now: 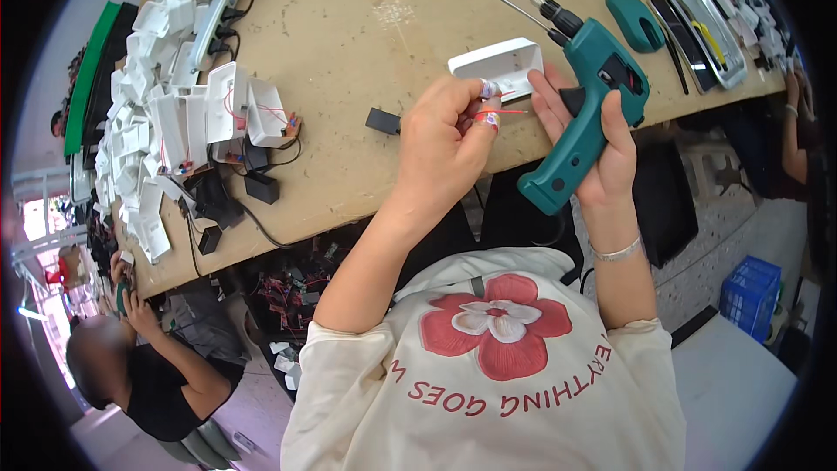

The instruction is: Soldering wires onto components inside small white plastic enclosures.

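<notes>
Partner: Edges and clearance first?

Me: The near edge of the tan tabletop (349,52) passed beneath my left forearm and close behind my right hand (571,113). Bare board spread ahead and left of my left hand (449,126). Just beside that hand, on its left, lay a small black block (382,120); well farther left, a heap of white housings (139,122) limited the room. Ahead and right of my right hand sat a green shell piece (635,23), then a metal tray (735,57).

Partner: Materials, shapes?

Me: Soldering gun (580,113): green plastic, dark trigger, slim metal tip with a bent metal tube alongside. White housing (501,61): smooth, long, open box, rounded corners. Red wire (513,112): thin, roughly straight. Tray: shiny, raised rim. Patterned wraps covered my left thumb and a fingertip.

Partner: Hands, and where the pieces lay?

Me: Left thumb and fingertips pinched together on the red wire, its end pointing toward my right hand. Right hand clasped the gun's handle, thumb along one side, fingers along the other; the tip pointed ahead and left, away from me. The housing lay just ahead of my left fingertips; whether they touched it, I could not tell.
</notes>
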`<state>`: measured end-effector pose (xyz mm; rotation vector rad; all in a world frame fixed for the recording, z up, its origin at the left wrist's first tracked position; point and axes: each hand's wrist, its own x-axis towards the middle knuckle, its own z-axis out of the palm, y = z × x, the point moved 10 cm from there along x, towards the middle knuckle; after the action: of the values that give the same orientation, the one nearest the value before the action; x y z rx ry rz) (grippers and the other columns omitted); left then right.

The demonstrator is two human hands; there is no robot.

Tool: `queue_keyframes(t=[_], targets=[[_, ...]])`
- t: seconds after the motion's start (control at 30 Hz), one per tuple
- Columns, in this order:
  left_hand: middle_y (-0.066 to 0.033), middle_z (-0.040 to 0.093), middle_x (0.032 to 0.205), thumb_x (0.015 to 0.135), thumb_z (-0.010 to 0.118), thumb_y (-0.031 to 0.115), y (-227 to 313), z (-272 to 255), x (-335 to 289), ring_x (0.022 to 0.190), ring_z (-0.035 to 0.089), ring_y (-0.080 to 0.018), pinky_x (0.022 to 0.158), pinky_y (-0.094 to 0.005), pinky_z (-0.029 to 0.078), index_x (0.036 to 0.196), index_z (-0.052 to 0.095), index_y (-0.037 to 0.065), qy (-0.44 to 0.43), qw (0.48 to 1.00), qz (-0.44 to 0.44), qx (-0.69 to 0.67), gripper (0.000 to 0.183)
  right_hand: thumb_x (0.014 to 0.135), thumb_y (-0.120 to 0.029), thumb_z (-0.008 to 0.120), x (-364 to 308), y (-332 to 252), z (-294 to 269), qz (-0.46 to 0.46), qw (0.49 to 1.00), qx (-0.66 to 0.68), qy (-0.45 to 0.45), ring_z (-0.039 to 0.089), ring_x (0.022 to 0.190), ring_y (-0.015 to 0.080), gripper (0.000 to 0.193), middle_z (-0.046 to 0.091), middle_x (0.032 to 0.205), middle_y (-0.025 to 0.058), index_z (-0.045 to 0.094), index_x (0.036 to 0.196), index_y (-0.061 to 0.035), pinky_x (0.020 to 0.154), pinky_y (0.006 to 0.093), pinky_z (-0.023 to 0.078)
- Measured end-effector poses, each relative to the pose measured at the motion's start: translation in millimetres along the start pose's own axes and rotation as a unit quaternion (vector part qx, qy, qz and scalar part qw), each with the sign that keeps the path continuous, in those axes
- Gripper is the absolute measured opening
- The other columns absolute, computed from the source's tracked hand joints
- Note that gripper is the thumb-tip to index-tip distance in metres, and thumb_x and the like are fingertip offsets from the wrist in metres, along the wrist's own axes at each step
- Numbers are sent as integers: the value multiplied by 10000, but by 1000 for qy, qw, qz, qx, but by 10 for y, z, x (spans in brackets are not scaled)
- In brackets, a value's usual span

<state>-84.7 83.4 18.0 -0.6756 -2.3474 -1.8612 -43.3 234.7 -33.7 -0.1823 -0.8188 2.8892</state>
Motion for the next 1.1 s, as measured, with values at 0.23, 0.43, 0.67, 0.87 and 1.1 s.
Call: queue_keyframes(t=[0.23,0.43,0.67,0.87,1.1], targets=[[-18,521,728,765,604,5,-97,201,-104,617,449,-57,550,-191,376,847,576,-23,-19,998,-50,-30,91,858,-362,487,-9,1,25,1,999,-37,-23,280,1245,373,636,272,1332,247,225,1326,-19,1034,409,280],[-63,536,770,675,614,28,259,227,-48,687,525,-228,610,-325,370,799,594,34,-36,969,132,208,126,854,-401,477,-76,-89,-37,-9,996,-87,-27,294,1245,354,661,283,1333,237,221,1330,-21,1026,402,288],[-57,535,866,670,633,69,244,193,17,818,507,-218,742,-368,300,763,611,45,42,950,152,271,98,838,-410,508,-225,-196,-96,-21,989,-142,-34,338,1223,338,688,292,1328,238,226,1334,-25,973,383,366],[-78,527,1046,650,640,92,202,163,121,969,479,-238,865,-398,251,717,625,23,72,946,138,283,98,826,-372,552,-584,-485,-227,-64,969,-239,-10,527,1027,284,686,356,1288,238,250,1317,-1,729,326,513],[-74,557,1008,627,607,59,59,215,223,946,504,-226,860,-411,288,701,623,0,55,953,109,279,96,750,-401,648,-1043,-656,-273,-113,918,-374,71,549,668,143,734,487,1163,213,340,1246,44,535,224,444]])
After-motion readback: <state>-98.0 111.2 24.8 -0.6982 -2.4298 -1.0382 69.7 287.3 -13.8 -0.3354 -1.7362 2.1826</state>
